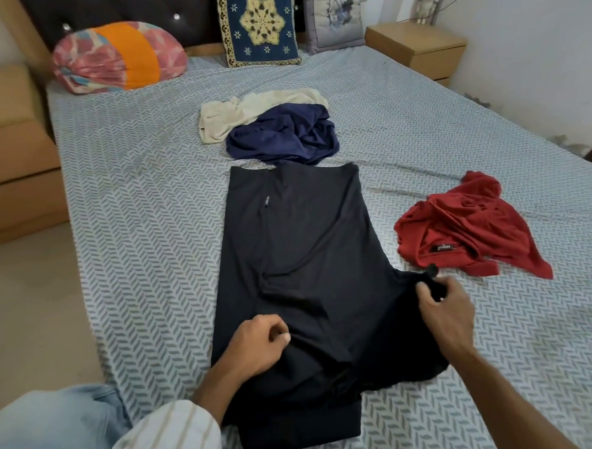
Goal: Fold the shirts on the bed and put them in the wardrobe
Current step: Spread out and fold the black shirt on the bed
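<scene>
Black shirt (299, 244) soft, light, limp. Right hand (445, 311) pinches its sleeve; left hand (259, 343) curled, pressing cloth. Best hold: sleeve edge beside right hand.

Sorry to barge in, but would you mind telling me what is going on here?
A person is folding a black shirt spread on the bed. The left hand pinches its near part; the right hand grips its right edge. A red shirt, a navy shirt and a cream shirt lie crumpled, not yet folded.

Left hand (259, 343) curled; right hand (445, 311) apparently pinching.
</scene>
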